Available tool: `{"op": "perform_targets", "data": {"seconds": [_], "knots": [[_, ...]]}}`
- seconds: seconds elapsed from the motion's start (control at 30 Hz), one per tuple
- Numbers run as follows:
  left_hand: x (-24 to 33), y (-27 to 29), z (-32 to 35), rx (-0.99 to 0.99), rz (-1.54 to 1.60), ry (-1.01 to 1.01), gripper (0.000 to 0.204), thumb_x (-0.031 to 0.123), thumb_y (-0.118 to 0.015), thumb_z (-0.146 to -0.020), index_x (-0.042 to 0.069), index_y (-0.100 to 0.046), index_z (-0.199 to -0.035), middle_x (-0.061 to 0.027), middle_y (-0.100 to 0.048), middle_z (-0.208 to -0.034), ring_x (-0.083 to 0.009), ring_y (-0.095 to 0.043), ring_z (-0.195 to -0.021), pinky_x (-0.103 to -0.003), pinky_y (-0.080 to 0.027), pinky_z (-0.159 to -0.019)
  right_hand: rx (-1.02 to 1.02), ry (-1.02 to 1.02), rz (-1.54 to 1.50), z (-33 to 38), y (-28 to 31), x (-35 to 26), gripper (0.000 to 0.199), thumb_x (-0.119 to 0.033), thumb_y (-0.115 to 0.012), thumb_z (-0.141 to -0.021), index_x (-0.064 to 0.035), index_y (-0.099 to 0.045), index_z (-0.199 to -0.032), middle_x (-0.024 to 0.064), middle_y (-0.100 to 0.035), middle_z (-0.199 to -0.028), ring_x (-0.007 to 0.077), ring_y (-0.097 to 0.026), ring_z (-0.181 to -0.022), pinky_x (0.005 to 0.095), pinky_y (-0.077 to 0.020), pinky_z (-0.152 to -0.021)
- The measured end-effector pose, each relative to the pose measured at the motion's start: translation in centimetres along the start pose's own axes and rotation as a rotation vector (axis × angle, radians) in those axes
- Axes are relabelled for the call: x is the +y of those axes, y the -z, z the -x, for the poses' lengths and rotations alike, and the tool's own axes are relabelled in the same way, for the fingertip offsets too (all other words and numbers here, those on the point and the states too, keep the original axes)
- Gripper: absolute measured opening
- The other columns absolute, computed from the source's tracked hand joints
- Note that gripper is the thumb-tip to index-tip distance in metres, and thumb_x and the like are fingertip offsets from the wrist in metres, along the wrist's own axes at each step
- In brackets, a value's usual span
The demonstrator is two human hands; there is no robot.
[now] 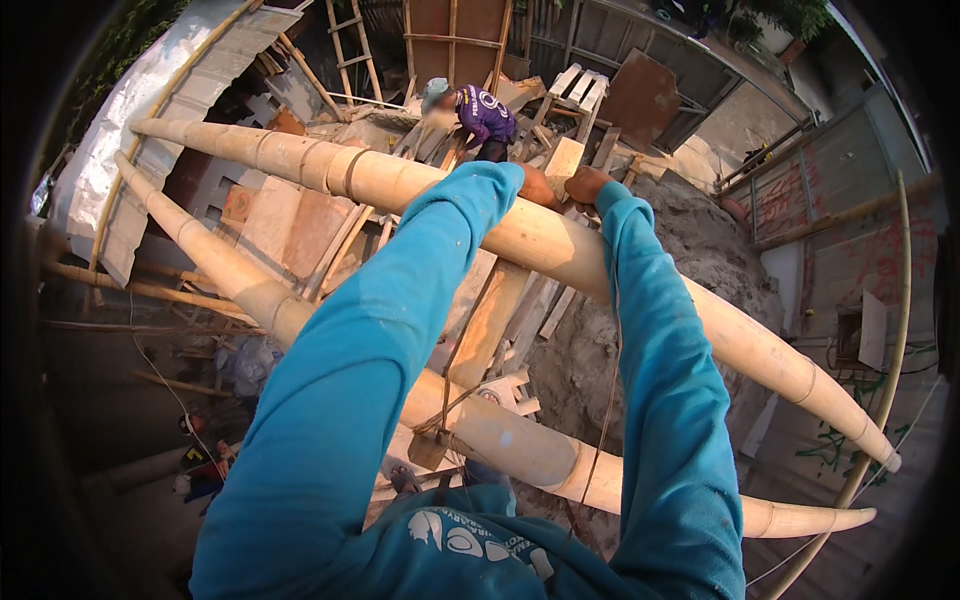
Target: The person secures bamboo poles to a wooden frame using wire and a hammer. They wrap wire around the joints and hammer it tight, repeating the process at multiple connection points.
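Observation:
Both my arms, in blue-green sleeves, stretch forward across a thick bamboo pole (555, 245). My left hand (537, 187) is closed just beyond it, partly hidden by the sleeve and the pole. Close beside it, my right hand (587, 185) is also closed, its fingers turned away from view. Whatever the hands grip, if anything, is hidden. Just past them shows the end of a pale wooden board (565, 157). A second bamboo pole (590, 470) crosses nearer my body, with cord (443, 428) tied round it. A thin line (606, 430) hangs beside my right forearm.
Far below, a person in a purple shirt (486, 113) bends among timber. Corrugated sheets (120, 150) lie at the left. A wooden pallet (578, 90) and a ladder (352, 50) stand at the back. Grey sand (690, 225) is heaped right of centre; a thin pole (893, 350) rises at right.

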State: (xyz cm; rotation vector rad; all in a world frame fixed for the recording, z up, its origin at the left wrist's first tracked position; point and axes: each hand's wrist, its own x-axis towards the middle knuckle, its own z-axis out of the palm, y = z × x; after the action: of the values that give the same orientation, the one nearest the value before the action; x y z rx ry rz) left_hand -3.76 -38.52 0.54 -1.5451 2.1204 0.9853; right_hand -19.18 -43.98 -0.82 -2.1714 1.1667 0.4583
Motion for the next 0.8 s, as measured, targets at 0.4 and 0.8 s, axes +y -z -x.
{"op": "perform_targets", "data": {"seconds": [0.4, 0.8], "knots": [[0.6, 0.4, 2.2, 0.039, 0.157, 0.186, 0.075, 0.066, -0.070, -0.069, 0.007, -0.073, -0.115, -0.0129, -0.069, -0.123, -0.0267, -0.066, -0.109, -0.039, -0.050, -0.092, -0.285, -0.024, -0.055, -1.6, -4.3, 5.1, 0.042, -0.018, -0.058, -0.090, -0.0240, -0.066, -0.131, 0.0092, -0.073, -0.101, 0.0198, -0.068, -0.075, 0.0356, -0.0576, -0.068], [-1.0, -0.5, -0.1, -0.144, 0.210, 0.121, 0.073, 0.068, -0.069, -0.069, 0.013, -0.074, -0.117, -0.0123, -0.069, -0.122, -0.0262, -0.066, -0.108, -0.038, -0.050, -0.093, -0.472, 0.017, -0.598, -0.4, -4.5, 3.0, 0.038, -0.028, -0.060, -0.094, -0.0072, -0.061, -0.126, 0.0097, -0.067, -0.117, 0.0181, -0.062, -0.105, 0.0353, -0.0490, -0.094]]}}
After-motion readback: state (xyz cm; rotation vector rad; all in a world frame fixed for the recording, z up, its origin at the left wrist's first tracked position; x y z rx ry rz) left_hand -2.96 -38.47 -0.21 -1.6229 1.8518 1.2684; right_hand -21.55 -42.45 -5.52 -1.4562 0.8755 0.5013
